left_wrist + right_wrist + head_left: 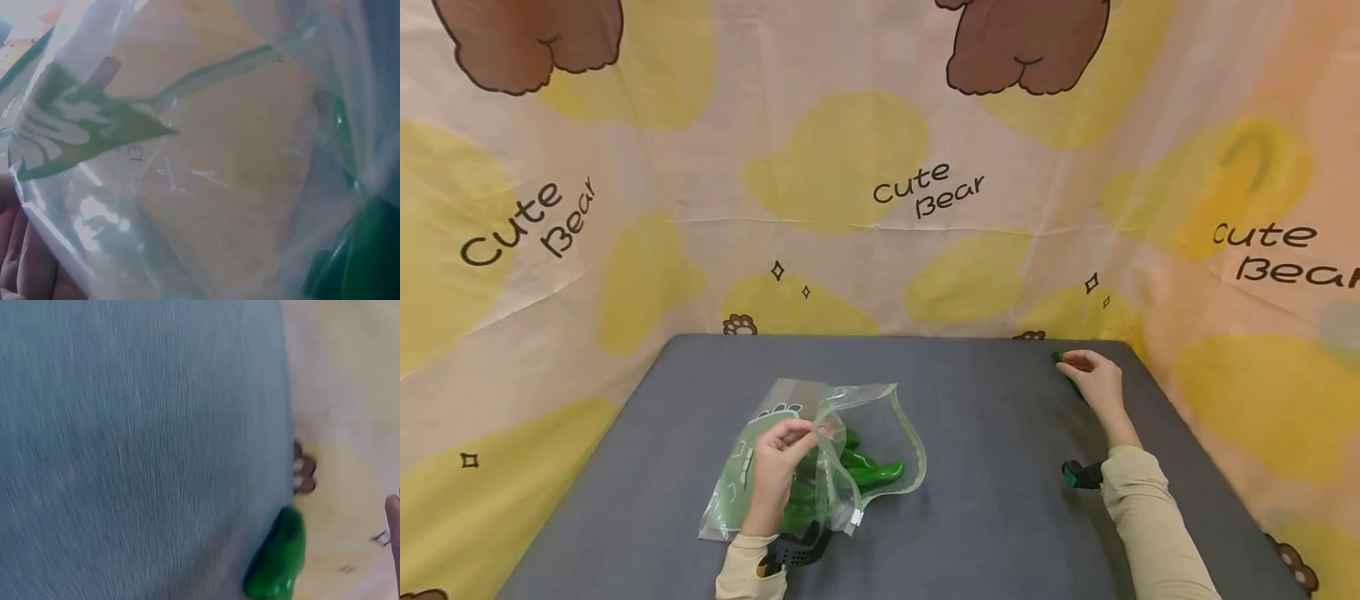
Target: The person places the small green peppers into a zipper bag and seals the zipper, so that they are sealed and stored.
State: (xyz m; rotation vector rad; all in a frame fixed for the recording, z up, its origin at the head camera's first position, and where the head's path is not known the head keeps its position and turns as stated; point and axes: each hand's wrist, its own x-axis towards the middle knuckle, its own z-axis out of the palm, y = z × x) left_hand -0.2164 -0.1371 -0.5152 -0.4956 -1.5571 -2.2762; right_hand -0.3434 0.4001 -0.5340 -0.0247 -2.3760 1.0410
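Note:
A clear zip bag [880,400] with a green print and a white slider lies towards the left of the table, its mouth spread to the right. Several glossy green peppers [874,475] are inside, some near the opening. My left hand [775,467] pinches the bag's edge between thumb and fingers; in the left wrist view the plastic [212,187] fills most of the picture. At the far right corner, my right hand [1096,385] has thumb and fingertips around another green pepper [278,556], largely covered by the hand in the head view.
The grey table [970,433] has rounded back corners. A printed cloth [865,275] with bears and lettering hangs close behind it and along both sides. Dark wrist-worn devices [1081,475] sit at both cuffs.

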